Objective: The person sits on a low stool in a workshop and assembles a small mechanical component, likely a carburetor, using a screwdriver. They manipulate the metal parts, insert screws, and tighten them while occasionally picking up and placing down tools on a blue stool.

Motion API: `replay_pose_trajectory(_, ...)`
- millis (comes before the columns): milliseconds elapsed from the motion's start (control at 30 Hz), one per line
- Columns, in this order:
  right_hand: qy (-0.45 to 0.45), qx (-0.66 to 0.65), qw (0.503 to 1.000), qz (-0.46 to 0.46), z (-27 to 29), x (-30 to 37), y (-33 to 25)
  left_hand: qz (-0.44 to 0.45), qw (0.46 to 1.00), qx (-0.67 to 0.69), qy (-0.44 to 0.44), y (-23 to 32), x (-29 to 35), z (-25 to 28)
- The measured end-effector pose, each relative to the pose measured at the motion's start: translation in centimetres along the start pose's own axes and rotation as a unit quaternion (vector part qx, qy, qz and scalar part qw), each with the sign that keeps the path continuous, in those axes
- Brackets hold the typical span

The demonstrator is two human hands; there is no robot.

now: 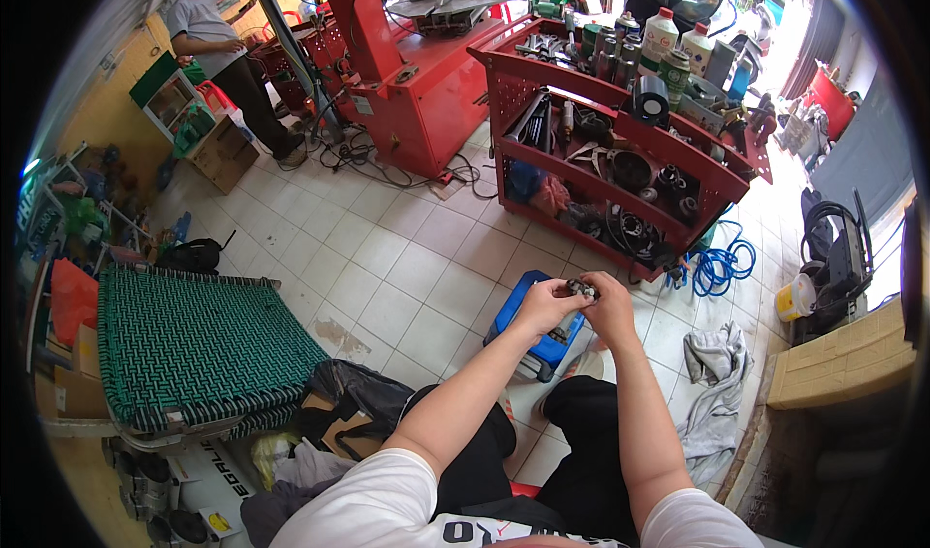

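Both my hands come together in front of me, over a blue open-topped box on the tiled floor. Between them is a small dark metal part with lighter spots; its exact kind is too small to make out. My left hand grips it from the left with bent fingers. From the other side my right hand closes on the same part, fingers curled over it. Inside the box lie small pieces, partly hidden by my hands.
A red tool cart loaded with bottles, cans and parts stands ahead. Blue hose coils beside it. A grey cloth lies at right, and a green woven folding bed at left. Beyond, a person stands near a red machine.
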State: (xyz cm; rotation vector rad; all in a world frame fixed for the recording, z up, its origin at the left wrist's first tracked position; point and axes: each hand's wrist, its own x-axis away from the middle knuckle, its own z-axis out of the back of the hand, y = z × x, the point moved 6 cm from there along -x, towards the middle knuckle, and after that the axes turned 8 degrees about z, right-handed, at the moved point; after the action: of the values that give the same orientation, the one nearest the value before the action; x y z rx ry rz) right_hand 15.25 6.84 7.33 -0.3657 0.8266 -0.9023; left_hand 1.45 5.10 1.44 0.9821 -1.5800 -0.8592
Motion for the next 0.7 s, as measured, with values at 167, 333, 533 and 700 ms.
replay_pose_trajectory(167, -0.010, -0.015, 1.000, 0.006, 0.01, 0.02, -0.36, -0.003, 1.000, -0.012, 0.001, 0.03, -0.06, 0.17)
replay_pose_trajectory(333, -0.021, 0.002, 1.000, -0.008, -0.17, 0.16, 0.19, -0.001, 1.000, -0.028, -0.002, -0.16, -0.09, 0.01)
replay_pose_trajectory(533, -0.021, 0.031, 0.999, -0.010, -0.24, 0.11, 0.06, 0.010, 1.000, -0.028, 0.007, -0.13, -0.01, 0.12)
replay_pose_trajectory(700, -0.016, 0.052, 0.998, -0.018, -0.46, 0.29, 0.15, -0.001, 1.000, -0.023, 0.012, -0.27, -0.19, 0.14)
